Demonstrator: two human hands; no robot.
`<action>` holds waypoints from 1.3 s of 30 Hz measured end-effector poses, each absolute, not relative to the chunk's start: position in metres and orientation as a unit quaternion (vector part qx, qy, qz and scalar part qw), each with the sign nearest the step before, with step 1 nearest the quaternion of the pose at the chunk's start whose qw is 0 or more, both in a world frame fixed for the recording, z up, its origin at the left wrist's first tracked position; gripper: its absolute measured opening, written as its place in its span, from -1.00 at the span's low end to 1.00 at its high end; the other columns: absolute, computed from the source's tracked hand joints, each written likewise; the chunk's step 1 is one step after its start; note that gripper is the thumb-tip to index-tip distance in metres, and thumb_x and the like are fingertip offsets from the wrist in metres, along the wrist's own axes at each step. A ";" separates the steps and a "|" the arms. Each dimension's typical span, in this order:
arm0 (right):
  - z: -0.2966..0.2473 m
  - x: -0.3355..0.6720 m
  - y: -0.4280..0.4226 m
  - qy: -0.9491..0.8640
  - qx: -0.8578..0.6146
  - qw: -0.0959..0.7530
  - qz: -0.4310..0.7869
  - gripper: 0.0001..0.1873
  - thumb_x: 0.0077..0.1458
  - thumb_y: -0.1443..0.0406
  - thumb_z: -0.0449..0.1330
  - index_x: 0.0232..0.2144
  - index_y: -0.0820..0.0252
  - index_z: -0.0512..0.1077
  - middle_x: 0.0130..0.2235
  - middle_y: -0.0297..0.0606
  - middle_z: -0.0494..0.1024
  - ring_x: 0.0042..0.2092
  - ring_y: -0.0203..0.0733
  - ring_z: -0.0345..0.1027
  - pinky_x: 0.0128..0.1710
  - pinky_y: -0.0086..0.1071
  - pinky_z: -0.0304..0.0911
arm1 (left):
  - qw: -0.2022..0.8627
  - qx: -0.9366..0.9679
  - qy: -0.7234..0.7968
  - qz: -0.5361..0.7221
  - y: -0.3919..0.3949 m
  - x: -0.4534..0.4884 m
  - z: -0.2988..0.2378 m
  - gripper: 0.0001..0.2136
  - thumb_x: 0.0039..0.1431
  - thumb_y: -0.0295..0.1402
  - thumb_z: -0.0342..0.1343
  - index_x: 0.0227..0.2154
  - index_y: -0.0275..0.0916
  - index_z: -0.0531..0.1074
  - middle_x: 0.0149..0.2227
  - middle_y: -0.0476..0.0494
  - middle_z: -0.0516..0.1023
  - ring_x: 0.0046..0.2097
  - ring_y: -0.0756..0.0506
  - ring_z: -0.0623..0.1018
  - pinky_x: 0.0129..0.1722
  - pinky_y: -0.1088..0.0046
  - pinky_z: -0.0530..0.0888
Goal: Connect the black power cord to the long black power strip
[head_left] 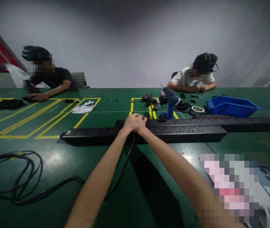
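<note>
Two bare hands meet over a power strip on a green workbench [61, 167]. The left hand [131, 122] and the right hand [142, 124] are pressed together, fingers curled inward and largely hidden; whether they pinch anything between them cannot be told. The front power strip [184, 130], black and lined with sockets, passes beneath the grip and extends to both sides of it; contact with the hands is unclear. A black cord [126, 161] emerges just below the grip and runs toward the wearer, between the forearms. A rear power strip [251, 123] lies just beyond the grip and reaches far to its right. Beyond and right of the grip stand a blue drill [170, 106], upright, then a tape roll [198, 109] lying flat and a blue bin [232, 107]. Left of the grip and farther off lie white papers [84, 107]; left and nearer, a coiled cable [28, 177]. Across the bench sit a person in dark clothing [62, 78], left of the grip, and a person in white [183, 77], right of it
</note>
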State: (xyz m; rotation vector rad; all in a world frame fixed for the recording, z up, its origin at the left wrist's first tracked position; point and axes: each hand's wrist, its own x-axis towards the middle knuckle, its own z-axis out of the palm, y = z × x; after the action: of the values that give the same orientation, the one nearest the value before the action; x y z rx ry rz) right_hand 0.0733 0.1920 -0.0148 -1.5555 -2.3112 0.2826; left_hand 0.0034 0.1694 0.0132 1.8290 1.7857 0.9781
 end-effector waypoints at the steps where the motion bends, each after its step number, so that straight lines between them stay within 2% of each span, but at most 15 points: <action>1: -0.014 0.074 0.190 -0.814 -0.552 0.158 0.084 -0.63 0.14 0.23 0.11 0.00 0.11 0.45 0.08 -0.05 0.45 0.13 0.08 0.15 0.13 0.02 -0.11 | 0.187 0.661 0.634 0.355 0.167 0.003 0.012 -0.68 0.23 -0.17 -0.05 -0.19 -0.16 0.57 -0.08 -0.14 0.61 -0.05 -0.17 0.56 -0.03 0.34 0.44; 7: -0.011 0.077 0.177 -0.789 -0.576 0.189 0.099 -0.60 0.27 0.36 -0.11 -0.01 0.11 0.45 0.02 -0.08 0.50 0.10 0.01 0.18 0.08 -0.02 -0.12 | 0.099 0.721 0.576 0.374 0.151 0.000 0.002 -0.63 0.29 -0.17 -0.10 -0.03 -0.22 0.49 0.05 -0.17 0.53 0.15 -0.17 0.43 0.18 0.24 0.31; 13: -0.010 0.081 0.171 -0.773 -0.580 0.249 0.066 -0.60 0.31 0.32 -0.14 0.00 0.10 0.43 0.08 -0.07 0.43 0.14 0.03 0.08 0.13 0.00 -0.23 | 0.062 0.713 0.563 0.413 0.142 0.003 -0.006 -0.61 0.33 -0.18 -0.15 0.08 -0.15 0.41 0.15 -0.15 0.44 0.24 -0.17 0.32 0.25 0.12 0.23; 19: -0.004 0.079 0.170 -0.738 -0.613 0.253 0.129 -0.62 0.29 0.24 -0.11 0.02 0.09 0.39 0.02 -0.07 0.45 0.09 0.05 0.14 0.07 0.00 -0.15 | 0.019 0.661 0.611 0.435 0.125 -0.009 -0.013 -0.55 0.27 -0.09 -0.07 0.15 -0.13 0.33 0.24 -0.24 0.28 0.26 -0.24 0.30 0.22 0.09 0.27; 22: 0.000 0.083 0.165 -0.745 -0.600 0.272 0.103 -0.64 0.27 0.26 -0.09 0.00 0.11 0.39 0.03 -0.05 0.43 0.10 0.06 0.13 0.08 0.02 -0.17 | -0.019 0.669 0.612 0.421 0.115 -0.021 -0.015 -0.56 0.27 -0.07 -0.07 0.12 -0.13 0.35 0.20 -0.23 0.30 0.21 -0.24 0.34 0.20 0.10 0.28; 25: 0.003 0.093 0.150 -0.769 -0.556 0.308 0.066 -0.66 0.24 0.26 -0.04 0.01 0.12 0.38 0.05 -0.05 0.41 0.12 0.07 0.11 0.10 0.01 -0.18 | -0.046 0.688 0.608 0.394 0.110 -0.027 -0.015 -0.63 0.30 -0.11 -0.12 -0.01 -0.15 0.44 0.11 -0.21 0.41 0.15 -0.21 0.38 0.17 0.14 0.28; 28: 0.000 0.108 0.126 -0.783 -0.509 0.354 0.054 -0.67 0.25 0.32 -0.06 -0.02 0.10 0.38 0.05 -0.12 0.41 0.15 -0.01 0.10 0.13 -0.08 -0.19 | -0.070 0.697 0.616 0.360 0.109 -0.028 -0.019 -0.67 0.34 -0.18 -0.18 -0.17 -0.16 0.49 -0.01 -0.19 0.50 0.08 -0.20 0.42 0.15 0.15 0.26; 32: -0.016 0.127 0.092 -0.810 -0.438 0.384 0.066 -0.68 0.29 0.33 -0.08 -0.01 0.10 0.39 0.04 -0.16 0.43 0.15 -0.10 0.13 0.16 -0.15 -0.18 | -0.097 0.707 0.622 0.323 0.109 -0.025 -0.026 -0.66 0.35 -0.24 -0.21 -0.25 -0.17 0.49 -0.11 -0.20 0.55 0.01 -0.20 0.44 0.10 0.16 0.26; 36: -0.033 0.135 0.075 -0.799 -0.412 0.430 0.089 -0.70 0.29 0.31 -0.04 0.00 0.13 0.38 0.03 -0.14 0.43 0.11 -0.09 0.19 0.15 -0.15 -0.09 | -0.106 0.708 0.626 0.310 0.110 -0.025 -0.030 -0.66 0.35 -0.24 -0.21 -0.28 -0.18 0.48 -0.16 -0.21 0.56 -0.02 -0.20 0.45 0.05 0.19 0.28; 39: -0.039 0.134 0.074 -0.800 -0.391 0.438 0.121 -0.73 0.29 0.30 -0.05 -0.09 0.16 0.40 -0.11 -0.15 0.48 -0.02 -0.10 0.28 0.06 -0.19 0.06 | -0.107 0.709 0.625 0.307 0.110 -0.026 -0.032 -0.66 0.36 -0.25 -0.22 -0.28 -0.18 0.47 -0.17 -0.21 0.56 -0.03 -0.20 0.45 0.03 0.21 0.30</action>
State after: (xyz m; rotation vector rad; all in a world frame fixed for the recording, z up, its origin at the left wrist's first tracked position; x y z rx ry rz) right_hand 0.1342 0.0739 -0.0388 -0.9720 -1.9888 0.3016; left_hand -0.0256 0.1099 -0.0316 2.3945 2.1102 1.0373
